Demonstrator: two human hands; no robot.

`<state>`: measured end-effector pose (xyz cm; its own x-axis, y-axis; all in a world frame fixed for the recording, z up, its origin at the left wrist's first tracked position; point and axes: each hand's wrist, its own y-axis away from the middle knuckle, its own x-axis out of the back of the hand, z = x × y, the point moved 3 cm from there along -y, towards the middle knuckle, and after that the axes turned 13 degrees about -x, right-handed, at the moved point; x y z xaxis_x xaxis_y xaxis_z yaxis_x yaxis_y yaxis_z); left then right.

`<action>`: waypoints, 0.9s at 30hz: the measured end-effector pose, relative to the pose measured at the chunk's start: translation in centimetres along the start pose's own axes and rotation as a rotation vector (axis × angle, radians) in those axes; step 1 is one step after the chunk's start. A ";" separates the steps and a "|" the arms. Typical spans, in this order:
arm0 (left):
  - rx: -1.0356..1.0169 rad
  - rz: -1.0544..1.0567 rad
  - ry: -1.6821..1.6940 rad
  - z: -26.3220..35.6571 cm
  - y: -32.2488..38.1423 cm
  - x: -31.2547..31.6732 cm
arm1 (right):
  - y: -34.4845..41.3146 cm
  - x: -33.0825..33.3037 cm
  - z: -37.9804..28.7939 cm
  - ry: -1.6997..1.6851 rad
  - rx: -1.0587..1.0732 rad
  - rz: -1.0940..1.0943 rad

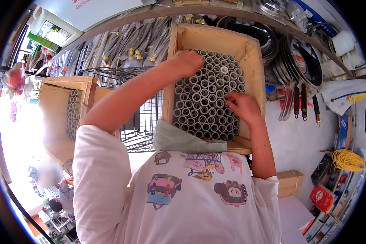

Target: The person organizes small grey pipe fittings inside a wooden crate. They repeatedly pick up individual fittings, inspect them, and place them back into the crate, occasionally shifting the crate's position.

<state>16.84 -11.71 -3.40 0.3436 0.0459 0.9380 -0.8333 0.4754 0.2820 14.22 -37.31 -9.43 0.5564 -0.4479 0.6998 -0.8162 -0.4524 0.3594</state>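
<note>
An open wooden box (254, 88) stands in front of my chest, packed with many short grey plastic tubes (204, 102), their round open ends facing up. My left hand (190, 63) is over the tubes at the far left, its fingers curled down. Its fingertips are hidden, so any hold is unclear. Farther right and nearer to me, my right hand (243, 105) has its thumb and forefinger by the tube rims. Whether something small is between them cannot be made out. One tube with a whiter end (224, 70) shows among the grey ones. A grey-green cloth (186, 137) drapes over the box's near left edge.
A second wooden box (68, 80) with similar tubes stands at left, beside a black wire rack (140, 122). Bundled grey strips (134, 39) lie behind. Frying pans (302, 61) hang at right, near coiled yellow cord (347, 160). Another person (64, 195) is at lower left.
</note>
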 end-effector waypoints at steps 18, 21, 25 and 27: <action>0.106 0.490 0.157 -0.1 18.8 2.3 | 0.3 -0.1 -0.8 0.008 -0.029 -0.029; 0.081 0.401 0.102 0.1 18.5 2.7 | 0.3 -0.1 -0.6 -0.014 -0.042 -0.021; 0.044 0.460 0.104 -0.4 19.1 4.0 | 0.0 -0.3 -0.2 -0.001 -0.038 -0.029; 0.075 0.442 0.113 -0.6 19.5 4.2 | -0.1 -0.4 -0.2 0.019 -0.046 -0.029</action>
<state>2.32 -1.73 5.94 -0.0104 0.3278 0.9447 -0.9381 0.3239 -0.1227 14.00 -36.91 -9.59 0.5769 -0.4202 0.7004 -0.8065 -0.4286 0.4072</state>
